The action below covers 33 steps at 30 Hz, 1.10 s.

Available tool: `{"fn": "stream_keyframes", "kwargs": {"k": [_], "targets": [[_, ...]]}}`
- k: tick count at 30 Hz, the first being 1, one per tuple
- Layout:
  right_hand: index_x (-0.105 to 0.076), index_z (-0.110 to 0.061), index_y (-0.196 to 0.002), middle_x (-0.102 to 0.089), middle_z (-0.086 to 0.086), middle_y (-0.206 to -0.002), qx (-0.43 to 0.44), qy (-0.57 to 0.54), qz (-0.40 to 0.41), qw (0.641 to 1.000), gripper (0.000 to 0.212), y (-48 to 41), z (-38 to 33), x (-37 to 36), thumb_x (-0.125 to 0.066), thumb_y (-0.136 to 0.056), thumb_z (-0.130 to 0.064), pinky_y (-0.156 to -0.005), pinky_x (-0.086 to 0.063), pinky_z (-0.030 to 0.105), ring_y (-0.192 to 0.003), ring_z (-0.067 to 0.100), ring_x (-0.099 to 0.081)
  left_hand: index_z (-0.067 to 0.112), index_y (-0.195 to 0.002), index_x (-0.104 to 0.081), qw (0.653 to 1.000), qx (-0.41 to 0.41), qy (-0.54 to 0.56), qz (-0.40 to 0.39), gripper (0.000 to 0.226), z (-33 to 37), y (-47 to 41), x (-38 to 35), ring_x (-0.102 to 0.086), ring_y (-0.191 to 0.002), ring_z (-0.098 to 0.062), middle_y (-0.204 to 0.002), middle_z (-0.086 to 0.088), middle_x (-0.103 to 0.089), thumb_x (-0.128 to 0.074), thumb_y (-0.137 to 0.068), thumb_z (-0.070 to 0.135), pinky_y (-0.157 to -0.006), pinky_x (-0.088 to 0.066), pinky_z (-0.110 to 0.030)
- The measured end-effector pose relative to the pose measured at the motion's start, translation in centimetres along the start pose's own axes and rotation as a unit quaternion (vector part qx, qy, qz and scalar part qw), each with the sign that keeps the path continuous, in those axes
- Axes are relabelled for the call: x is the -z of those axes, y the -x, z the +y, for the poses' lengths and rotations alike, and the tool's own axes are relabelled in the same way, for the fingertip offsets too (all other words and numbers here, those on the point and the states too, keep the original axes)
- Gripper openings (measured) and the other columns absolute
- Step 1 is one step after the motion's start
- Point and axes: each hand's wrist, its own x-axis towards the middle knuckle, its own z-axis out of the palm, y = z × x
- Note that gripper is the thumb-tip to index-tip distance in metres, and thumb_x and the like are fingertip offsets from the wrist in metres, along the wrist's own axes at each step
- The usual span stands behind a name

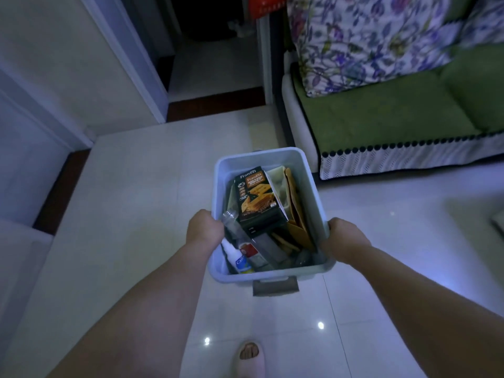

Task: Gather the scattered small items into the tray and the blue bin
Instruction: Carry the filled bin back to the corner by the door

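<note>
Floor (136, 186) glossy pale tile, big square slabs. Green sofa (381, 115) far right, plush fabric, pom-pom trim along the skirt; floral cushion (368, 42) leans on its back. Blue bin (261, 155), rectangular smooth plastic with rounded corners, centre of scene just near of the sofa, over the tile. Left grip (203, 227) curled over the left rim, right grip (345, 236) curled round the right rim. Inside: dark cardboard cracker box (257, 197) tilted on top, flat tan card pieces (296, 214) against the right wall, clear plastic bottle (231, 222) and white squeeze bottle (237, 259) at near left. Slipper (249, 356) at near edge.
</note>
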Motion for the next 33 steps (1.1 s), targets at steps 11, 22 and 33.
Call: {"fn": "stream_keyframes", "kwargs": {"k": [11, 22, 33], "targets": [[-0.058, -0.010, -0.112, -0.062, 0.005, -0.097, 0.021, 0.016, 0.038, 0.999, 0.032, 5.4, -11.2, 3.7, -0.065, -0.082, -0.016, -0.080, -0.056, 0.033, -0.091, 0.021, -0.061, -0.001, -0.095, -0.065, 0.999, -0.026, 0.036, 0.013, 0.018, -0.6, -1.0, 14.6, -0.058, -0.076, -0.031, -0.092, -0.018, -0.065, -0.054, -0.085, 0.009, -0.061, -0.042, -0.029], [-0.057, -0.005, -0.108, -0.059, 0.010, -0.093, 0.164, 0.059, -0.007, 0.985, 0.026, 4.7, -18.6, 5.6, -0.061, -0.084, -0.012, -0.069, -0.053, 0.031, -0.086, 0.026, -0.061, -0.004, -0.095, -0.066, 0.984, 0.081, 0.102, 0.121, 0.020, -4.5, 2.7, 20.6, -0.063, -0.080, -0.035, -0.093, -0.021, -0.066, -0.061, -0.084, 0.013, -0.062, -0.044, -0.031], [-0.059, -0.005, -0.109, -0.061, 0.010, -0.099, 0.389, 0.199, -0.106, 0.893, 0.029, 9.6, -24.0, 2.2, -0.062, -0.081, -0.011, -0.077, -0.054, 0.034, -0.093, 0.025, -0.060, -0.004, -0.096, -0.066, 0.893, 0.300, 0.211, 0.261, 0.021, -12.3, 18.8, 21.1, -0.064, -0.086, -0.035, -0.096, -0.023, -0.066, -0.058, -0.085, 0.010, -0.066, -0.047, -0.033]]}}
